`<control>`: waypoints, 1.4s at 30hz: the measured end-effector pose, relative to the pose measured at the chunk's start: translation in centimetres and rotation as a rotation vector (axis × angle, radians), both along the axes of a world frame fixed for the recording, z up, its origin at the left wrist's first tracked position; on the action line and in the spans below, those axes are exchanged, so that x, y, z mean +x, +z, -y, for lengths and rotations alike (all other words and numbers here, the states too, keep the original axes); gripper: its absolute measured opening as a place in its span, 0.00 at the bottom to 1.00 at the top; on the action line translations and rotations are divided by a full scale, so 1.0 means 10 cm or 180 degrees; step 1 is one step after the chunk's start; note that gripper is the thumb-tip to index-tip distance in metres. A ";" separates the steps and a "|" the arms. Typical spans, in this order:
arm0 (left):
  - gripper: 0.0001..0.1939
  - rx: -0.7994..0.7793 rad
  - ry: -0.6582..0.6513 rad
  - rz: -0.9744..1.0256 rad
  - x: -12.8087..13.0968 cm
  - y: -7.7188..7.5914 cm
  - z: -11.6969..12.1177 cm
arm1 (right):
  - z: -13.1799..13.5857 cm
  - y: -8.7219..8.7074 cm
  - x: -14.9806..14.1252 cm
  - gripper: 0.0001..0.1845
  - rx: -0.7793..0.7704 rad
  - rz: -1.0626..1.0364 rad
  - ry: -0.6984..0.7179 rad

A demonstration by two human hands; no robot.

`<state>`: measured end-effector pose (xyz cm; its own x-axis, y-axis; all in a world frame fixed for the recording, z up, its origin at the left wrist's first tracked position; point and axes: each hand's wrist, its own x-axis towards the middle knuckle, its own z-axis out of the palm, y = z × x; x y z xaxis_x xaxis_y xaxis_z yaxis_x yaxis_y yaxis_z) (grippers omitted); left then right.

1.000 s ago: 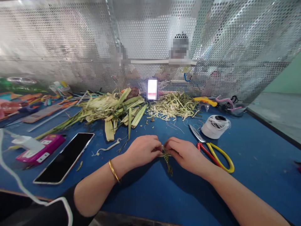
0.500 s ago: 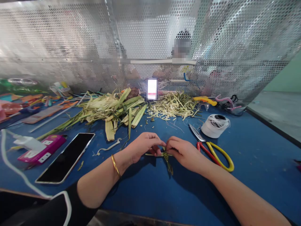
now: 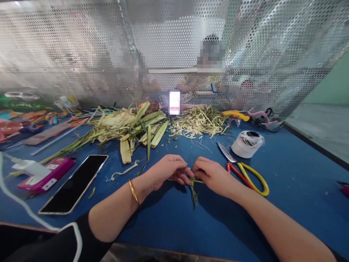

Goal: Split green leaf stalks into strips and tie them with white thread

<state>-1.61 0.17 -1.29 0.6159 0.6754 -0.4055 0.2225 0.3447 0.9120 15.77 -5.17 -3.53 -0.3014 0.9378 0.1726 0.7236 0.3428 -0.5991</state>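
Observation:
Both hands meet over the blue table (image 3: 169,222) and pinch a small green woven leaf piece (image 3: 193,189), whose tail points down toward me. My left hand (image 3: 166,171), with a gold bangle on its wrist, grips the piece from the left with curled fingers. My right hand (image 3: 214,175) closes on it from the right. Just right of my right hand lie scissors (image 3: 245,171) with one red and one yellow handle. A spool of white thread (image 3: 247,144) stands behind them.
A pile of long green and pale leaves (image 3: 128,127) and a heap of leaf trimmings (image 3: 199,122) lie at the back. A black phone (image 3: 75,182), a pink box (image 3: 45,174) and a white cable (image 3: 16,196) sit at left. A perforated metal screen (image 3: 81,54) walls the table; people sit behind it.
My hands have stayed on the leaf piece and shifted slightly. The left fingers opened a little and closed again on the strip, and the piece's tail now hangs straighter.

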 end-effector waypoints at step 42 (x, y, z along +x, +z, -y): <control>0.08 -0.0138 -0.0105 -0.0208 0.05 -0.02 -0.01 | 0.02 0.07 -0.08 0.06 -0.1075 -0.1485 -0.1115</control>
